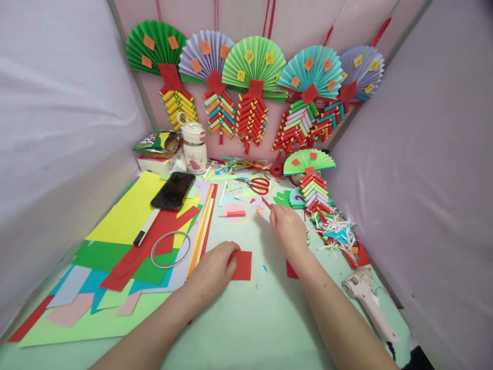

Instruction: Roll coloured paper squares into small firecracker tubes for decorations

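Observation:
My left hand [214, 267] rests on the green table with its fingers curled onto the left edge of a small red paper square [242, 265]. My right hand [287, 229] reaches forward, and its fingertips pinch a thin red paper strip [265, 202] that points toward the red-handled scissors [257, 185]. A second red paper piece [291, 270] peeks out under my right wrist. A rolled red paper tube [233, 214] lies just left of the pinched strip.
Coloured paper sheets [127, 216] cover the left side, with a phone [173, 190], a marker [145, 228] and a wire ring [170, 250] on them. A glue gun [365, 298] lies right. A paper fan ornament [310, 180], scraps [335, 234] and a bottle [193, 148] stand behind. Fan decorations [252, 77] hang on the wall.

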The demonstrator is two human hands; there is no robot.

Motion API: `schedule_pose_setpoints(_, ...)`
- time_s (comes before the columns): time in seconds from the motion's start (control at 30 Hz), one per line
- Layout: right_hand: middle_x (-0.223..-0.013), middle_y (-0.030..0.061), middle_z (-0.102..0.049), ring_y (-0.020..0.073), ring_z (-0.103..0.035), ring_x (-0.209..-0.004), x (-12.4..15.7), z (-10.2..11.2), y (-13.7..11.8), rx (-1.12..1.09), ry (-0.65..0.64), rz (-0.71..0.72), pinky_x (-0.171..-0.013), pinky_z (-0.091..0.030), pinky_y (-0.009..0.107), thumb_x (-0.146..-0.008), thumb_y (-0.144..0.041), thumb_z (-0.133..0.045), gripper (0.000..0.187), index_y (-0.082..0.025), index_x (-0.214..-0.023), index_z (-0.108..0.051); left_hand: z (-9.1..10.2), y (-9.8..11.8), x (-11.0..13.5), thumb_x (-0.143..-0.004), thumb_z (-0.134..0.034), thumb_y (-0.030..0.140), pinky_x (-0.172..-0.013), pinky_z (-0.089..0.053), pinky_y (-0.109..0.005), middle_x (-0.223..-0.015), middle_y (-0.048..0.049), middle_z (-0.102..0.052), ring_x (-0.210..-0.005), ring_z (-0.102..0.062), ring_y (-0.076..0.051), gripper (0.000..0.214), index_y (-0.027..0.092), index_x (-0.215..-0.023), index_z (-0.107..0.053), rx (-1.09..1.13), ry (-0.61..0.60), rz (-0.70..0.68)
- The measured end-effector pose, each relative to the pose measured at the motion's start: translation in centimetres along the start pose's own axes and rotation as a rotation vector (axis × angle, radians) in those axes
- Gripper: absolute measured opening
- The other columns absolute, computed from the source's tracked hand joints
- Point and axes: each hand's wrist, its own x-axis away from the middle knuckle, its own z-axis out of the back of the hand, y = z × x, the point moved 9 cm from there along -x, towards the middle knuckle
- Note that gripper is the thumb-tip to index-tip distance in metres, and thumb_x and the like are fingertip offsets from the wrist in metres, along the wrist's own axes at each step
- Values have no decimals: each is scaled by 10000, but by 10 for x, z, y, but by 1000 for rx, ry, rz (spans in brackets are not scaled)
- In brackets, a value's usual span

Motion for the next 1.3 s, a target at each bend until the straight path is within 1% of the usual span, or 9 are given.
schedule_pose_setpoints(0.1,-979,72,-674,189,-582,-895,21,8,-14,-92,-18,132,-786,-403,283,-939,-210,-408,260,-187,-1068,-633,-7,0,1,-814,-402,230,-696,-414,-272,-895,-15,-644,-811,-580,-178,247,230,-973,-591,94,-72,9)
schedule_pose_setpoints(0.23,-1030,58,-661,180,-567,-942,49,-2,-35,-211,-156,262,-800,-423,272,-911,-147,-449,252,-218,-1041,-652,-23,5,5,-770,-448,239,-549,-358,-227,-697,26,-582,-613,-503,-133,219,217,-925,-602,220,-235,18)
schedule_pose_setpoints(0.33,-1079,58,-646,186,-545,-996,58,-14,-44,-286,-247,339,-848,-429,283,-884,-109,-477,271,-223,-1048,-660,-23,10,6,-759,-442,226,-533,-346,-226,-677,31,-561,-607,-495,-134,215,223,-903,-602,196,-228,4)
schedule_pose_setpoints(0.5,-1147,66,-619,188,-517,-1063,57,-29,-36,-341,-286,322,-915,-426,317,-878,-109,-484,293,-218,-1090,-654,-17,20,5,-768,-429,181,-647,-418,-261,-827,-9,-629,-745,-565,-166,229,230,-913,-600,46,-155,-73)
schedule_pose_setpoints(0.67,-1233,80,-573,200,-494,-1134,54,-21,-21,-385,-205,231,-973,-410,355,-911,-179,-455,292,-217,-1145,-625,-9,29,6,-829,-447,177,-873,-433,-328,-1055,-55,-601,-1032,-531,-204,241,209,-1023,-586,-108,-33,-231)
schedule_pose_setpoints(0.77,-1218,80,-588,198,-502,-1139,53,-17,-12,-385,-184,203,-986,-405,367,-913,-152,-424,323,-218,-1159,-623,-4,33,9,-863,-443,194,-915,-433,-335,-1110,-66,-589,-1083,-512,-205,236,200,-1038,-601,-172,-2,-280)
schedule_pose_setpoints(0.93,-1276,70,-575,192,-483,-1208,59,-26,-21,-414,-230,277,-1020,-386,368,-912,-140,-430,337,-206,-1189,-610,-30,47,23,-903,-405,207,-913,-461,-367,-1088,-87,-642,-1019,-578,-213,264,179,-1003,-649,-328,-106,-386)
schedule_pose_setpoints(1.07,-1324,69,-548,208,-443,-1270,69,-34,-37,-433,-284,369,-1029,-385,407,-899,-118,-439,371,-228,-1216,-596,-49,59,35,-915,-391,199,-994,-424,-394,-1164,-109,-633,-1163,-522,-231,286,154,-1067,-629,-390,-54,-489)
schedule_pose_setpoints(1.3,-1318,79,-549,226,-465,-1246,72,-34,-43,-416,-291,399,-1024,-401,423,-886,-118,-451,375,-219,-1216,-598,-51,61,33,-913,-416,213,-924,-471,-415,-1123,-126,-636,-1130,-533,-263,244,131,-1023,-618,-418,-25,-487)
